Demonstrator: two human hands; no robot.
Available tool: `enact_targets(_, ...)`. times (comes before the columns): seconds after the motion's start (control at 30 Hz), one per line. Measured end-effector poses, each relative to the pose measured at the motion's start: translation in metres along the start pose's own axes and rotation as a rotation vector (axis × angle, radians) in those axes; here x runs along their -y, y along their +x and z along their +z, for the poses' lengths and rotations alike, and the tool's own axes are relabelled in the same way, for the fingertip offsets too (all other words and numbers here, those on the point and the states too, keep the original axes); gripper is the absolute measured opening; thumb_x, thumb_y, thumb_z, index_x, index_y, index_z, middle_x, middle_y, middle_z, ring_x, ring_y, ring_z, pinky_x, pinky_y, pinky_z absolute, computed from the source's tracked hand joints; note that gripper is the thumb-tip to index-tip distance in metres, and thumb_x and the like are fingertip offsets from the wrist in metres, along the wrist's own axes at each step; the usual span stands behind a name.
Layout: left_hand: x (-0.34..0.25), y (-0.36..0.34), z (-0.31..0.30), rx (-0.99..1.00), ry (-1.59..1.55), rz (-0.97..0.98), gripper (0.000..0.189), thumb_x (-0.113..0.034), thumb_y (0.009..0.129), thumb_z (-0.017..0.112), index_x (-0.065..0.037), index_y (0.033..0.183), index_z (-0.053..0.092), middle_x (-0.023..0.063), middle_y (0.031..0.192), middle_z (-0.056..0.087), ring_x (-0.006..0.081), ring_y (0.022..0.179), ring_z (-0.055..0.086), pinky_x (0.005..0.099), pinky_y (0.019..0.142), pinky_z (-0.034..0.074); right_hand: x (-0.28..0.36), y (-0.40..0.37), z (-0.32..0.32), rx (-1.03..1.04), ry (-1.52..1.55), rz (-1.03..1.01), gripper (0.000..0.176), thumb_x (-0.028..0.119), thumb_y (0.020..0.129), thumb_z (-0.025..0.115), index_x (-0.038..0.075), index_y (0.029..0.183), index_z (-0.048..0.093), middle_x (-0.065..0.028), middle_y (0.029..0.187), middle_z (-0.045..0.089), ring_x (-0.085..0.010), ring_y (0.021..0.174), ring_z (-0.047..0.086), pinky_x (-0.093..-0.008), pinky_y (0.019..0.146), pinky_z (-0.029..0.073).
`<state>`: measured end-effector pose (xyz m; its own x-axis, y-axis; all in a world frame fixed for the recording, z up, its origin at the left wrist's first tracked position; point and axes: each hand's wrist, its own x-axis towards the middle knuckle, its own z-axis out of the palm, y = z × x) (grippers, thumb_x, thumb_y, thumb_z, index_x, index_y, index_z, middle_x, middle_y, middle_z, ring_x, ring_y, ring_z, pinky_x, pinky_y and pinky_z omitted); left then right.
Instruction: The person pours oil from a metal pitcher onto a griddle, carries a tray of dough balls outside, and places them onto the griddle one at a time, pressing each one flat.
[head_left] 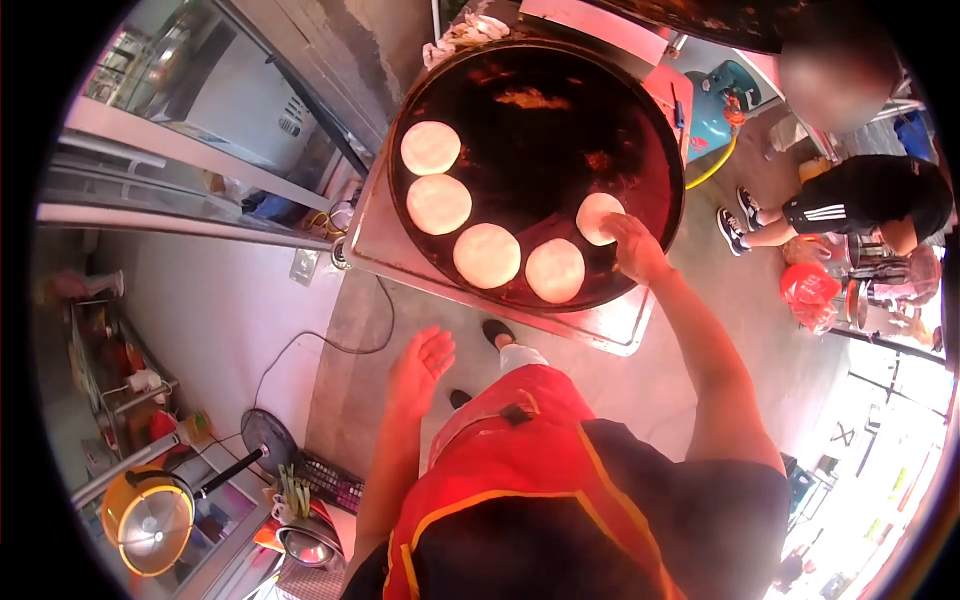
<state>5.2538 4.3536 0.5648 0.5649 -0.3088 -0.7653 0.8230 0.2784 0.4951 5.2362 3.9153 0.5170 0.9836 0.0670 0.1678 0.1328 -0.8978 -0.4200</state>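
Observation:
A large round black griddle pan (520, 150) lies in front of me. Along its left and near edge sit several pale flat dough rounds: an upper-left dough round (430, 148), one just below it, a near-left dough round (487, 255) and a near dough round (555, 271). My right hand (637, 248) reaches over the near right rim, its fingers at the edge of the rightmost dough round (598, 218) and partly covering it. Whether the fingers grip it or only touch it is hard to see. My left hand (422, 365) hangs short of the pan, fingers stretched out, holding nothing.
The pan stands on a metal stand (620, 335). At the right are a blue gas cylinder (722, 100) with a yellow hose (712, 172) and a person in black shorts (850, 195). A yellow fan (150, 522) and a black cable (345, 345) are at left.

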Motion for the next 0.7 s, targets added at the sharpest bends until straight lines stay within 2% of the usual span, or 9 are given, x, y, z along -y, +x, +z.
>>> enact_targets(0.07, 0.000, 0.003, 0.004, 0.004, 0.017, -0.006, 0.039, -0.032, 0.096, 0.041, -0.002, 0.121, 0.046, 0.0112, 0.116, 0.056, 0.0216, 0.104, 0.056, 0.0348, 0.091, 0.045, 0.007, 0.001, 0.004, -0.112, 0.092, 0.140, 0.042, 0.003, 0.073, 0.059, 0.004, 0.115, 0.053, -0.0175, 0.124, 0.049, -0.0365, 0.117, 0.045, -0.0403, 0.099, 0.038)
enact_targets(0.1, 0.001, 0.007, 0.004, 0.007, 0.024, -0.009, 0.040, -0.032, 0.096, 0.041, -0.002, 0.122, 0.046, 0.0113, 0.116, 0.056, 0.0218, 0.104, 0.056, 0.0346, 0.091, 0.045, 0.019, 0.010, 0.006, -0.180, 0.141, 0.280, 0.046, 0.007, 0.078, 0.059, 0.002, 0.122, 0.048, -0.0203, 0.130, 0.044, -0.0357, 0.122, 0.040, -0.0400, 0.102, 0.034)
enact_targets(0.13, 0.002, 0.009, 0.005, 0.010, 0.032, -0.011, 0.040, -0.032, 0.096, 0.041, -0.002, 0.122, 0.046, 0.0113, 0.116, 0.056, 0.0219, 0.104, 0.056, 0.0343, 0.091, 0.045, 0.013, 0.018, 0.020, -0.239, 0.037, 0.251, 0.051, 0.016, 0.085, 0.054, -0.001, 0.131, 0.038, -0.0213, 0.137, 0.036, -0.0349, 0.129, 0.032, -0.0404, 0.106, 0.028)
enact_targets(0.2, 0.001, 0.010, 0.011, 0.039, 0.031, -0.014, 0.040, -0.032, 0.096, 0.041, -0.002, 0.122, 0.046, 0.0116, 0.116, 0.056, 0.0221, 0.105, 0.056, 0.0341, 0.091, 0.045, 0.026, 0.039, 0.036, -0.214, -0.167, 0.364, 0.055, 0.028, 0.091, 0.045, -0.003, 0.135, 0.031, -0.0209, 0.141, 0.031, -0.0341, 0.133, 0.026, -0.0420, 0.110, 0.020)
enact_targets(0.27, -0.004, 0.008, 0.016, 0.023, 0.054, -0.019, 0.040, -0.031, 0.096, 0.041, -0.001, 0.122, 0.046, 0.0118, 0.116, 0.056, 0.0223, 0.105, 0.056, 0.0339, 0.091, 0.045, 0.027, 0.037, 0.059, -0.171, -0.305, 0.398, 0.058, 0.033, 0.093, 0.039, -0.002, 0.137, 0.028, -0.0199, 0.143, 0.028, -0.0330, 0.134, 0.023, -0.0431, 0.111, 0.016)
enact_targets(0.4, -0.005, 0.003, 0.020, -0.011, 0.091, -0.023, 0.041, -0.031, 0.096, 0.042, -0.001, 0.123, 0.046, 0.0124, 0.117, 0.055, 0.0223, 0.106, 0.055, 0.0339, 0.091, 0.045, 0.011, 0.036, 0.072, -0.124, -0.400, 0.366, 0.060, 0.038, 0.094, 0.034, -0.001, 0.139, 0.026, -0.0190, 0.145, 0.025, -0.0317, 0.136, 0.020, -0.0441, 0.111, 0.013)
enact_targets(0.57, -0.008, 0.001, 0.025, -0.021, 0.105, -0.004, 0.040, -0.030, 0.096, 0.042, 0.000, 0.122, 0.046, 0.0127, 0.117, 0.055, 0.0225, 0.105, 0.055, 0.0335, 0.090, 0.045, 0.038, 0.032, 0.063, -0.071, -0.326, 0.330, 0.066, 0.043, 0.092, 0.038, -0.001, 0.140, 0.023, -0.0164, 0.146, 0.024, -0.0288, 0.137, 0.018, -0.0445, 0.111, 0.011)
enact_targets(0.67, -0.011, 0.003, 0.026, -0.027, 0.111, 0.005, 0.039, -0.028, 0.096, 0.042, 0.001, 0.121, 0.046, 0.0132, 0.116, 0.056, 0.0226, 0.102, 0.057, 0.0338, 0.089, 0.045, 0.038, 0.018, 0.068, -0.040, -0.397, 0.272, 0.066, 0.043, 0.092, 0.039, 0.000, 0.140, 0.023, -0.0160, 0.146, 0.023, -0.0281, 0.137, 0.017, -0.0445, 0.112, 0.011)
enact_targets(0.7, -0.011, 0.000, 0.026, -0.021, 0.122, 0.003, 0.039, -0.028, 0.096, 0.042, 0.001, 0.121, 0.046, 0.0131, 0.116, 0.056, 0.0224, 0.102, 0.057, 0.0336, 0.089, 0.045, 0.036, 0.018, 0.069, -0.090, -0.401, 0.243, 0.067, 0.043, 0.092, 0.038, 0.001, 0.141, 0.022, -0.0152, 0.147, 0.021, -0.0277, 0.138, 0.016, -0.0448, 0.112, 0.010)
